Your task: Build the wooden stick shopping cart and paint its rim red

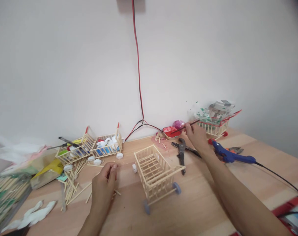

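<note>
My right hand [195,134] pinches a thin dark paintbrush [192,123]; its lower end reaches into a small dish of red paint [172,131] by the wall. On the table between my hands stands a miniature shopping cart [155,170] of bare wooden sticks, with grey-blue and white wheels, touched by neither hand. To its left, my left hand [104,180] rests closed near loose sticks, thumb against the curled fingers. Whatever it may hold is hidden. Black pliers [181,154] lie between the cart and my right forearm.
A blue glue gun [231,154] and its cable lie right. Behind it, a red-trimmed stick cart [216,127] holds plastic wrapping. Two more stick carts [107,147] stand back left, one holding wheels. Loose sticks [71,186], a white glove [37,214] and bagged sticks [8,200] lie left.
</note>
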`<control>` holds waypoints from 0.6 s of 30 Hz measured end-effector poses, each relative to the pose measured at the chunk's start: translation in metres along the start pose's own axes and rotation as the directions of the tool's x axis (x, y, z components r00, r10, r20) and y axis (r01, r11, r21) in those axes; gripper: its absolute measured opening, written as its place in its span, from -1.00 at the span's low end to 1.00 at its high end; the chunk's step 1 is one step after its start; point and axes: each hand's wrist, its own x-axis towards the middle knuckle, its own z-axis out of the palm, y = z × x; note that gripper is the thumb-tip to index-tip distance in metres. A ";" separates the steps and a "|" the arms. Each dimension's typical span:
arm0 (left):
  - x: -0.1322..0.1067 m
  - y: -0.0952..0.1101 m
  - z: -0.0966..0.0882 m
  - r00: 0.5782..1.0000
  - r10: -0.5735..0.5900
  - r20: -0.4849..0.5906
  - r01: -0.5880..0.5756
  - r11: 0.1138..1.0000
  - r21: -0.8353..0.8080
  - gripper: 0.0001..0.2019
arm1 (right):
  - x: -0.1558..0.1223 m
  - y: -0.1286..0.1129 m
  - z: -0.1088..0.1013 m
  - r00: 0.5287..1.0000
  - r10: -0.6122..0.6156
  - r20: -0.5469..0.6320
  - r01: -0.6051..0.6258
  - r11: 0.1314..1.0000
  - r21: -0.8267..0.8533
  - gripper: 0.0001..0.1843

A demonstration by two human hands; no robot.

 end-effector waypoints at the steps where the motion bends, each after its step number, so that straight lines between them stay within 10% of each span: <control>1: 0.000 0.000 0.000 1.000 0.000 0.000 0.000 1.000 0.000 -0.64 | -0.001 0.000 0.000 1.000 0.002 0.003 -0.002 1.000 0.003 -0.62; 18: -0.001 -0.003 -0.002 0.999 0.018 -0.036 -0.019 1.000 -0.018 -0.63 | -0.005 -0.001 -0.010 0.998 0.053 -0.019 -0.052 0.995 0.079 -0.61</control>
